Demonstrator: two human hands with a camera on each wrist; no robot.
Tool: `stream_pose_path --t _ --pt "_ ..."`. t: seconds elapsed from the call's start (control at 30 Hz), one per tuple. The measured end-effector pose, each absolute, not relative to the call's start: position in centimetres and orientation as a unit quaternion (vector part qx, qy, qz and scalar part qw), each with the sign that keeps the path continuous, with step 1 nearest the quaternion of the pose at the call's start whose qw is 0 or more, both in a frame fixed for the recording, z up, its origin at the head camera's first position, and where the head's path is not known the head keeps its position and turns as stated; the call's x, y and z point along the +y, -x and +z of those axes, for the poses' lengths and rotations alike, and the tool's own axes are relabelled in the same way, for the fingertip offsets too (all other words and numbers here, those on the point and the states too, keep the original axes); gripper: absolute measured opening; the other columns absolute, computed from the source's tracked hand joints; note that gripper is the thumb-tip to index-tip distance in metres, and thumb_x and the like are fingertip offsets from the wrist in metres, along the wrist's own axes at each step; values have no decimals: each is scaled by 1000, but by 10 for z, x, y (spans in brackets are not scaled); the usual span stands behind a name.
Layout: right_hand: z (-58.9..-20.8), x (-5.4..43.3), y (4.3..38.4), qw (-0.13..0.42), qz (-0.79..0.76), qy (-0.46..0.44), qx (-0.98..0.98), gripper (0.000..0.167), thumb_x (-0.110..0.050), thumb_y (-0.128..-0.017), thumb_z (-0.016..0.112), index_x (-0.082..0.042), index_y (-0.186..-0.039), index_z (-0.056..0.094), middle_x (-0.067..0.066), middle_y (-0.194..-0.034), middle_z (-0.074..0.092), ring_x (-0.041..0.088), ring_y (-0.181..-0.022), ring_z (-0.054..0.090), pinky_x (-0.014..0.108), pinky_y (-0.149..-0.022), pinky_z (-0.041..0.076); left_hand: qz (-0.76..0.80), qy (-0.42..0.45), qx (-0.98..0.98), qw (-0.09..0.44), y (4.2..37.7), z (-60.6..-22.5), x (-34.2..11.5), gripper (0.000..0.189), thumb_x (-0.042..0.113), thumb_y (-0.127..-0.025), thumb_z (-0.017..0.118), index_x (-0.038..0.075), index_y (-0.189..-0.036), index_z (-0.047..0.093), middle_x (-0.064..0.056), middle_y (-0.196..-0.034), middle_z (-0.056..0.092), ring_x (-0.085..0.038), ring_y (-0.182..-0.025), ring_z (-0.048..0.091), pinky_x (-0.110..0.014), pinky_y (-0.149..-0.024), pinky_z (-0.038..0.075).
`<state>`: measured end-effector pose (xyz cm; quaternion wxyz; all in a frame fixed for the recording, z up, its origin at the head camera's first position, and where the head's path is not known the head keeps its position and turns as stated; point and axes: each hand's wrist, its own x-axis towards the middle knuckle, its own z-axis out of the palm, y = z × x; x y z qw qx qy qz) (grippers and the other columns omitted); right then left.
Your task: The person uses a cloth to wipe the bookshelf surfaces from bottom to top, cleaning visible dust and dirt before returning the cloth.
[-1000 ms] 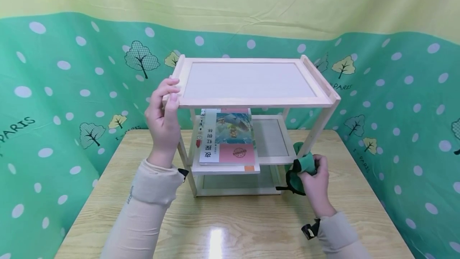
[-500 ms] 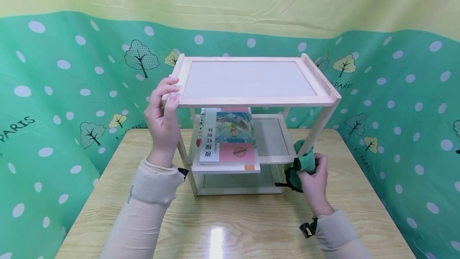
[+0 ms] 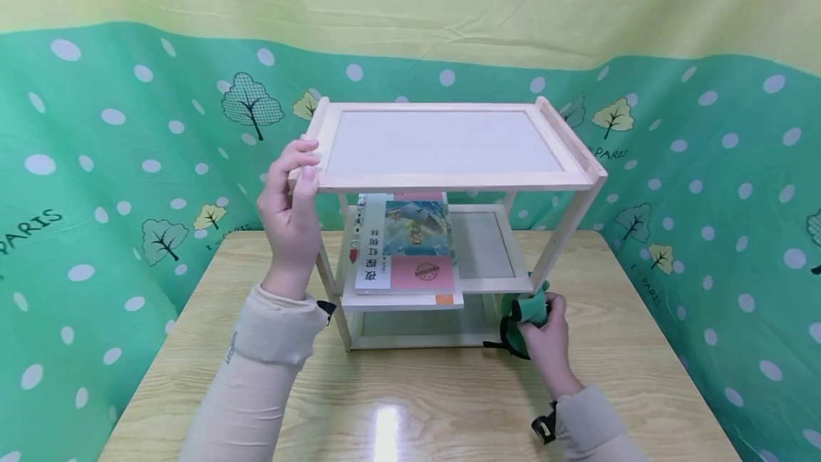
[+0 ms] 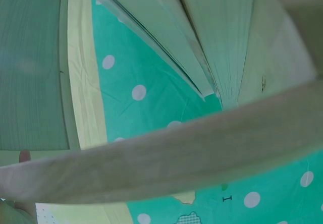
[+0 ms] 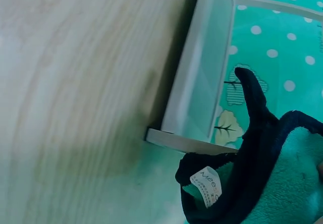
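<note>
A three-tier pale wooden shelf rack (image 3: 442,182) stands on the table. My left hand (image 3: 290,219) grips the left end of its top board, fingers over the edge and thumb at the front corner. My right hand (image 3: 548,339) holds a bunched green cloth (image 3: 531,309) beside the rack's front right leg, low down. The right wrist view shows the cloth (image 5: 290,183) as fuzzy, with black edging, a black loop and a white label (image 5: 207,185), near the foot of the leg. Only a fingertip (image 4: 24,156) and a bit more of the left hand show in the left wrist view.
Books (image 3: 410,248) lie stacked on the left of the middle shelf, the lower one jutting past its front edge. The wood-grain table (image 3: 410,405) extends around the rack. A green and yellow patterned curtain (image 3: 436,27) hangs behind and at both sides.
My right hand has moved down and to the left with the green cloth, along the right leg towards its foot. The left hand, the rack and the books stay where they were.
</note>
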<state>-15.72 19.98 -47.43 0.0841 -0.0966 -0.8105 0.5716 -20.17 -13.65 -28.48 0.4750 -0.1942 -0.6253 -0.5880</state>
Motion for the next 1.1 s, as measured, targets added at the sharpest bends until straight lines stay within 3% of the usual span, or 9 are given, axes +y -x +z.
stream_pose_path --t 0.17,0.4,0.8,1.1 --pt "-485 203 158 60 543 85 -833 53 0 -89 55 2 -134 28 26 -137 46 35 -121 46 49 -99 41 -584 194 -631 473 201 -285 -137 30 16 -91 49 -11 -100 58 -8 -123 67 -23 -127 55 -37 -105 51" --pt "-498 209 156 -3 505 76 -860 56 -3 -92 55 4 -138 24 29 -142 41 42 -130 43 57 -107 41 -582 199 -630 473 202 -285 -137 30 16 -91 49 -11 -100 58 -11 -122 67 -24 -126 56 -37 -107 50" --pt "-493 208 154 32 505 84 -859 49 -2 -90 58 4 -131 32 28 -133 50 38 -122 50 48 -100 46 -582 195 -632 473 202 -286 -138 30 16 -91 49 -11 -101 58 -15 -123 66 -23 -127 56 -38 -106 51" --pt "-479 206 152 70 561 102 -818 50 5 -87 54 5 -131 30 25 -134 43 35 -124 42 52 -105 39 -582 195 -632 473 202 -286 -138 30 16 -91 49 -11 -101 58 -15 -123 66 -23 -126 56 -38 -106 51"
